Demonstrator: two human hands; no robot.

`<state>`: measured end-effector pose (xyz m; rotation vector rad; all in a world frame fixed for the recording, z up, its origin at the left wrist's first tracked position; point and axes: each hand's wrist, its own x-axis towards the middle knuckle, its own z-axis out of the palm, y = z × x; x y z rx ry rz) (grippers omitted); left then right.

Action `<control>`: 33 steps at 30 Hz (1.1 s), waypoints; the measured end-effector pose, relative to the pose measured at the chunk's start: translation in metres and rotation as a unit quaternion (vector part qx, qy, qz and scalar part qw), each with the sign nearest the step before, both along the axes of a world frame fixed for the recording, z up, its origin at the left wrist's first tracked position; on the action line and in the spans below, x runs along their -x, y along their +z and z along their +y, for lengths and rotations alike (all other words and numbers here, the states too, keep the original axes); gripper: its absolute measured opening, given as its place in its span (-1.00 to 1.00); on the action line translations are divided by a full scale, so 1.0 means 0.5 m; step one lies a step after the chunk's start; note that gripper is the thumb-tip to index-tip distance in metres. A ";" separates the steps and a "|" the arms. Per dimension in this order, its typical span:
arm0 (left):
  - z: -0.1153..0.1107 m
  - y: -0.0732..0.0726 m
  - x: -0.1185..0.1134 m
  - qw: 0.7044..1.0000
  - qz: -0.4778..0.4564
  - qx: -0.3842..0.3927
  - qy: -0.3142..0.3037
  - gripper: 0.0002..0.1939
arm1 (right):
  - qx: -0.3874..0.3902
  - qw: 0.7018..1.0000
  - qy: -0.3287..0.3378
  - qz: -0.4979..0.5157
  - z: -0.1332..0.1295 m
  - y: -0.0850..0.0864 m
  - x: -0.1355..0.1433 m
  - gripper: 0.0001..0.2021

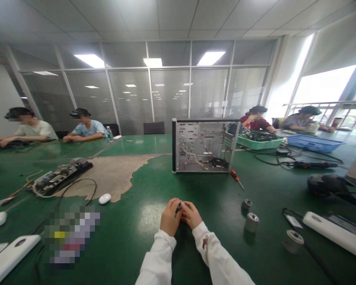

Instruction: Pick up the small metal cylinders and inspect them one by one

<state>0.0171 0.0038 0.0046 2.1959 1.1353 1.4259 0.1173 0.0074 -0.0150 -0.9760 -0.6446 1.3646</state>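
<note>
My left hand (170,217) and my right hand (191,215) meet at the middle of the green table (121,245), fingers curled round a small dark metallic part (179,206) that is mostly hidden. Beyond them stands an open computer case (204,146), its inside and loose wires showing. An orange-handled screwdriver (236,179) lies by the case's right corner. To the right of my hands are three metal cylinders: a small dark one (247,204), a larger one (252,223) and another (293,241) nearer the right.
A circuit assembly (62,176) and a white oval object (105,198) lie left. Green basket (259,143), blue basket (314,143), cables and a white device (335,235) are right. Several people sit across the table.
</note>
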 end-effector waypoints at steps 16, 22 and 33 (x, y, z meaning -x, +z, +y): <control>-0.028 0.029 -0.010 0.989 -0.109 0.101 -0.011 -0.53 | 0.079 0.990 0.053 0.103 -0.004 0.012 -0.016 -0.74; -0.029 0.030 -0.007 0.991 -0.117 0.049 -0.035 -0.46 | 0.070 0.969 0.133 0.196 -0.019 0.037 -0.031 -0.72; -0.027 0.028 -0.008 0.986 -0.157 0.055 -0.019 -0.48 | -0.042 0.938 0.084 0.335 -0.023 0.043 -0.066 -0.64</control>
